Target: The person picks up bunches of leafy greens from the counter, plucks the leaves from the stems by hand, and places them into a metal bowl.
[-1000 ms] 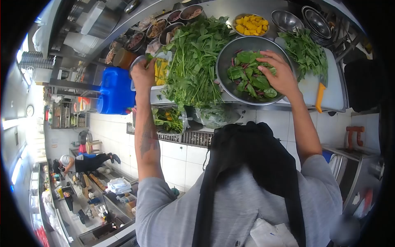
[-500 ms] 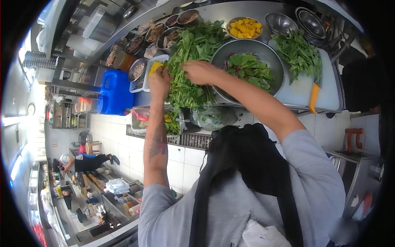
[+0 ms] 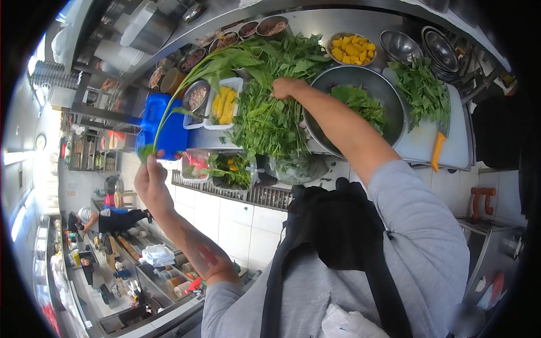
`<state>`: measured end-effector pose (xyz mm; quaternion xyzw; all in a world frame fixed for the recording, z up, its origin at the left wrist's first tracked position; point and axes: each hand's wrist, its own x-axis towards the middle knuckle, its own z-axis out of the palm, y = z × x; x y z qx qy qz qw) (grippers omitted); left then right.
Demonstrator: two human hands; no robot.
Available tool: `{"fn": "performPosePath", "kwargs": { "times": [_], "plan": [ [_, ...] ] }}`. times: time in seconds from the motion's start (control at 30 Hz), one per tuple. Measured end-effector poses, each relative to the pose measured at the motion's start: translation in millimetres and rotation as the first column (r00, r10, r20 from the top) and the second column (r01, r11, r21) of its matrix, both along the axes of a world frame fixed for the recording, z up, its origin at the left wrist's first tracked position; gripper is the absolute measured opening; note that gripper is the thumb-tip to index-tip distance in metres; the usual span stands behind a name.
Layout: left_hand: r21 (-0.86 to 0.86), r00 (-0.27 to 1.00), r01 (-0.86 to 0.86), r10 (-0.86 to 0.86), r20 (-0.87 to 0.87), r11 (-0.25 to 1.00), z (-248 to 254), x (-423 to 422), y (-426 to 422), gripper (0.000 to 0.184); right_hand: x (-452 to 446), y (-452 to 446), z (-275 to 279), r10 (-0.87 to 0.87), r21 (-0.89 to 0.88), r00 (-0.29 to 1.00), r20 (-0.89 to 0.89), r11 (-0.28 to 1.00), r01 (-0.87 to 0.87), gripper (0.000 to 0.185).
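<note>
My left hand (image 3: pixel 152 177) pinches the end of a long green stem (image 3: pixel 169 110), out past the blue jug (image 3: pixel 158 121). The stem arches up to leaves over the counter. My right hand (image 3: pixel 287 88) is closed at the pile of leafy greens (image 3: pixel 270 121); what its fingers hold is hidden. Right of the pile, under my right forearm, a large metal bowl (image 3: pixel 394 107) holds loose leaves (image 3: pixel 360 104). A white basket (image 3: pixel 215 121) with yellow pieces (image 3: pixel 225 104) stands left of the pile.
A bowl of yellow chunks (image 3: pixel 353 49) stands behind the large bowl. On the right, a knife with an orange handle (image 3: pixel 437 151) lies on a white cutting board (image 3: pixel 459 124) beside more greens (image 3: pixel 420 93). Another person (image 3: pixel 107 221) is far off at left.
My left hand has moved left and down from the basket, drawing out a long stem. My right hand has left the bowl's leaves for the greens pile.
</note>
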<state>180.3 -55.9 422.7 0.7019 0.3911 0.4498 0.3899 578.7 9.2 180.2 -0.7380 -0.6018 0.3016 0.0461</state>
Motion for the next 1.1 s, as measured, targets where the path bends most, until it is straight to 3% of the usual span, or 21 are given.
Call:
{"fn": "performPosePath", "kwargs": {
  "times": [0.07, 0.13, 0.17, 0.2, 0.23, 0.27, 0.3, 0.4, 0.5, 0.57, 0.63, 0.7, 0.73, 0.77, 0.8, 0.83, 0.9, 0.93, 0.97, 1.03, 1.1],
  "plan": [
    [-0.044, 0.986, 0.096, -0.088, 0.144, 0.994, -22.0, -18.4, 8.7, 0.032, 4.1, -19.2, 26.8, -0.006, 0.067, 0.999, 0.046, 0.998, 0.003, 0.052],
    [-0.103, 0.919, 0.256, -0.209, 0.333, 0.961, -55.6, -25.3, 17.2, 0.031, 8.5, -62.9, 85.5, -0.153, 0.304, 0.979, -0.138, 0.934, 0.189, 0.049],
    [-0.139, 0.937, 0.298, -0.261, 0.233, 0.944, -78.1, -29.5, 22.7, 0.035, 19.8, -67.1, 88.4, -0.169, 0.327, 0.891, -0.421, 0.888, 0.323, 0.049],
    [-0.155, 0.978, 0.183, -0.196, -0.072, 0.971, -88.8, -14.5, 11.2, 0.027, 32.4, -70.7, 91.4, -0.151, 0.31, 0.73, -0.666, 0.834, 0.456, 0.048],
    [-0.106, 0.916, 0.289, -0.307, -0.259, 0.951, -117.7, -12.4, 20.6, 0.026, 37.4, -76.6, 97.9, -0.16, 0.31, 0.735, -0.659, 0.833, 0.459, 0.048],
    [-0.135, 0.879, 0.268, -0.3, -0.371, 0.954, -134.0, 2.8, 15.1, 0.025, 36.9, -83.8, 103.3, -0.018, 0.19, 0.372, -0.928, 0.837, 0.514, 0.048],
    [-0.145, 0.886, 0.279, -0.312, -0.342, 0.949, -155.9, 12.7, 15.8, 0.024, 35.2, -89.4, 103.1, 0.117, 0.059, -0.08, -0.99, 0.855, 0.515, 0.048],
    [0.007, 0.787, 0.244, -0.194, -0.586, 0.97, -174.7, 26.0, 8.0, 0.019, 24.3, -100.6, 98.3, 0.082, -0.02, -0.165, -0.983, 0.843, 0.537, 0.043],
    [0.041, 0.792, 0.157, -0.101, -0.602, 0.987, -181.1, 35.1, 2.5, 0.019, 30.7, -122.2, 91.4, 0.068, 0.041, -0.028, -0.997, 0.828, 0.559, 0.031],
    [0.227, 0.9, 0.079, 0.028, -0.435, 0.971, -181.6, 38.0, -1.7, 0.021, 44.8, -132.1, 75.5, 0.06, 0.022, -0.047, -0.997, 0.812, 0.583, 0.026],
    [0.286, 0.893, 0.093, 0.046, -0.447, 0.954, -176.9, 37.0, -0.5, 0.024, 54.5, -149.5, 70.9, 0.009, -0.029, -0.056, -0.998, 0.757, 0.653, 0.022],
    [0.42, 0.868, 0.127, 0.104, -0.486, 0.899, -156.5, 42.5, -7.2, 0.035, 49.5, -182.2, 86.9, -0.118, -0.034, 0.072, -0.99, 0.711, 0.702, 0.016],
    [0.418, 0.873, 0.143, 0.084, -0.481, 0.897, -146.4, 47.1, -12.2, 0.038, 48.3, -196.3, 88.5, -0.313, 0.301, 0.5, -0.807, 0.511, 0.805, 0.013],
    [0.419, 0.874, 0.145, 0.083, -0.478, 0.896, -137.6, 50.0, -16.9, 0.038, 45.0, -208.5, 90.6, -0.563, 0.648, 0.709, -0.425, 0.358, 0.673, 0.011],
    [0.414, 0.857, 0.151, 0.09, -0.507, 0.898, -129.6, 51.4, -21.1, 0.039, 38.5, -219.0, 95.2, -0.546, 0.762, 0.688, -0.479, 0.13, 0.634, 0.009],
    [0.41, 0.839, 0.156, 0.099, -0.535, 0.899, -124.5, 53.1, -23.6, 0.039, 35.0, -223.1, 101.4, -0.545, 0.762, 0.687, -0.48, 0.128, 0.634, 0.009],
    [0.401, 0.829, 0.163, 0.095, -0.552, 0.901, -122.2, 53.7, -27.9, 0.039, 25.8, -232.2, 107.5, -0.274, 0.989, 0.95, -0.148, -0.023, 0.148, 0.009],
    [0.374, 0.837, 0.157, 0.078, -0.542, 0.914, -121.4, 55.2, -28.4, 0.039, 27.4, -235.9, 108.3, -0.196, 0.988, 0.98, -0.036, 0.141, 0.064, 0.011],
    [0.352, 0.849, 0.15, 0.062, -0.524, 0.924, -119.8, 59.1, -28.2, 0.038, 31.0, -237.2, 107.3, -0.208, 0.988, 0.977, -0.039, 0.139, 0.069, 0.011],
    [0.372, 0.849, 0.151, 0.072, -0.524, 0.916, -114.8, 65.7, -31.9, 0.037, 38.1, -238.5, 107.6, -0.137, 0.933, 0.978, 0.156, 0.347, -0.1, 0.012],
    [0.388, 0.847, 0.145, 0.089, -0.524, 0.91, -112.1, 68.2, -33.3, 0.036, 38.3, -243.7, 110.4, -0.107, 0.934, 0.987, 0.121, 0.349, -0.077, 0.014]
  ]
}}
